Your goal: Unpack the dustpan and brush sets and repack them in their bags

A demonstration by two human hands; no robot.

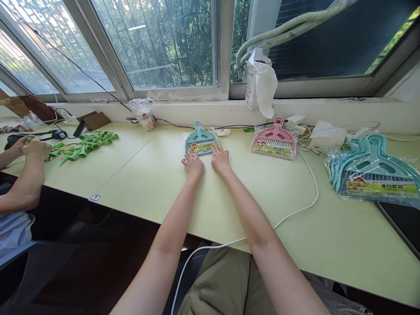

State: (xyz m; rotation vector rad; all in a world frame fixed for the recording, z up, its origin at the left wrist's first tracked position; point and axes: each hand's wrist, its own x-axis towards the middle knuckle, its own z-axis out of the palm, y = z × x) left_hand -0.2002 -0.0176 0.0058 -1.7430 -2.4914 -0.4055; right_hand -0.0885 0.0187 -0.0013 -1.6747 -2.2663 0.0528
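A teal dustpan-and-brush set [198, 139] in clear wrapping lies on the table in front of me, its handle pointing to the window. My left hand [193, 166] rests at its lower left corner, fingers spread and fingertips touching the edge. At the lower right corner, my right hand [221, 160] touches the set in the same way, fingers apart. Both thumbs are hard to make out. To the right lies a pink dustpan-and-brush set [274, 141], apart from my hands. Farther right is a pile of wrapped teal dustpan sets [377, 168].
A white cable [310, 205] crosses the table and hangs over its front edge. A dark flat device [402, 223] lies partly under the pile. At left, a co-worker's hands [34, 148] are beside green pieces [82, 146]. A plastic bag [143, 113] stands by the window.
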